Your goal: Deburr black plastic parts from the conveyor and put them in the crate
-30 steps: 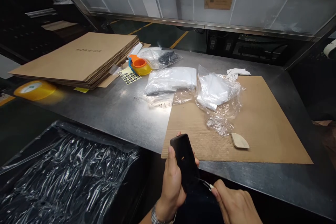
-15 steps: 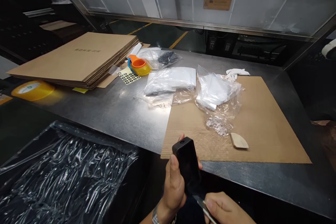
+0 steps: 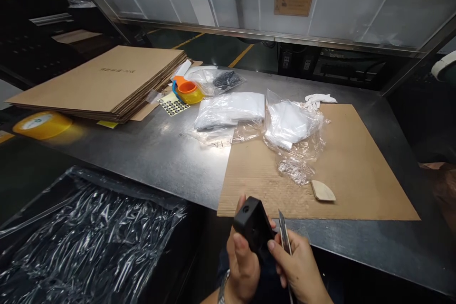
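- The left hand (image 3: 245,270) is curled around a black rectangular housing (image 3: 250,218), its thumb along the near side and fingertips showing past the far edges.
- That housing is in front of the person, tilted, off the near edge of the steel table (image 3: 171,161); one end, with a round hole in it, faces up.
- The right hand (image 3: 297,261) is closed around a slim metal knife (image 3: 283,232), blade pointing up and away, beside the housing.
- The right thumb tip comes right up to the housing's lower edge (whether it presses there, I cannot tell).
- Most of the left palm and the middle of its fingers are hidden behind the housing.
- The housing's lower end is lost among the fingers and dark clothing, and its inner side is too dark to read.
- The right hand covers part of the knife's handle, whose lower end runs out at the bottom of the view.
- A metal watch band (image 3: 223,289) on the left wrist is cut off by the bottom edge, as are both forearms.
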Motion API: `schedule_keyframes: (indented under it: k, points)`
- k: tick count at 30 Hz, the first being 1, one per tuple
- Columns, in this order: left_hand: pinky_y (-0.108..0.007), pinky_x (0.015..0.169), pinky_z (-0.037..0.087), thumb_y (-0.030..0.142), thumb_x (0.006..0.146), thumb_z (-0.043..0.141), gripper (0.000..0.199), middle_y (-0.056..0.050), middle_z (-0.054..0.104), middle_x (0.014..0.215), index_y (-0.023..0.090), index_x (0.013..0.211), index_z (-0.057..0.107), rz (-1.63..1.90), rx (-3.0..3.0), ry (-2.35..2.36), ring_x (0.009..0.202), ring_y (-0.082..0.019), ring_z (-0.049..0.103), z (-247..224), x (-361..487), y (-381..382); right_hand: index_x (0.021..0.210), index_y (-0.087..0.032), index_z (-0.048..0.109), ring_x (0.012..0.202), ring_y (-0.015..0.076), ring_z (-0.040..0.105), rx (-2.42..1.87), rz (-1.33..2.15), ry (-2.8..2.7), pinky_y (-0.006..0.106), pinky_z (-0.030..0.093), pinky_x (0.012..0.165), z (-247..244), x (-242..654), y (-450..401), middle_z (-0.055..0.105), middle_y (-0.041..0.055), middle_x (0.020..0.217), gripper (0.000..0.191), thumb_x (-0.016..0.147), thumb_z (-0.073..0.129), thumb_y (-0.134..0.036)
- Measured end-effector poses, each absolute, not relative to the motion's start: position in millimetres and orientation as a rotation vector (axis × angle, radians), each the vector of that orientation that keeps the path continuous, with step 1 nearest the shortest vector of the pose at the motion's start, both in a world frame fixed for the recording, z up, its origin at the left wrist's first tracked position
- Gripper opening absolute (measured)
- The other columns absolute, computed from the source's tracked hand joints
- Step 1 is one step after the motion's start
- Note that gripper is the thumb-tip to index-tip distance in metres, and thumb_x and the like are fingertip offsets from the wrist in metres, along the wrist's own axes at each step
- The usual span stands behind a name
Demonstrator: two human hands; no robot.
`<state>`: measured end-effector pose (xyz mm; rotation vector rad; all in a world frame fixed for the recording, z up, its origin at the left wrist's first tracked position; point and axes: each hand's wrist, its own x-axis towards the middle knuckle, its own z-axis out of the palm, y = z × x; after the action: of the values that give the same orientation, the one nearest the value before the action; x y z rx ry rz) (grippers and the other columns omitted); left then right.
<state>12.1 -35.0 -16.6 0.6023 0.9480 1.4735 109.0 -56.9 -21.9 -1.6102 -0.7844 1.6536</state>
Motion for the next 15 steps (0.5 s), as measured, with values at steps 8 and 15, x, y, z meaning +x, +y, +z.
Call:
schedule_keyframes:
  k: [8, 15]
  points:
    - [-0.032, 0.071, 0.052, 0.060, 0.079, 0.048, 0.065, -0.002, 0.065, 0.084, 0.033, 0.136, 0.033, 1.548, 0.482, 0.897, 0.074, -0.019, 0.061, -17, 14, -35, 0.070, -0.015, 0.051, 0.026, 0.0003, 0.031, -1.443, 1.715, -0.506, 0.013, 0.016, 0.031, -21, 107, -56, 0.047, -0.0080, 0.037, 0.039, 0.073, 0.062, -0.052]
    - [-0.031, 0.061, 0.053, 0.065, 0.077, 0.047, 0.074, -0.002, 0.063, 0.074, 0.025, 0.138, 0.031, 1.332, 0.272, 1.086, 0.063, -0.018, 0.060, 3, 14, -15, 0.072, -0.015, 0.051, 0.028, 0.0004, 0.030, -1.514, 1.619, -0.620, 0.013, 0.019, 0.031, -32, 117, -61, 0.044, -0.0092, 0.039, 0.046, 0.074, 0.059, -0.060]
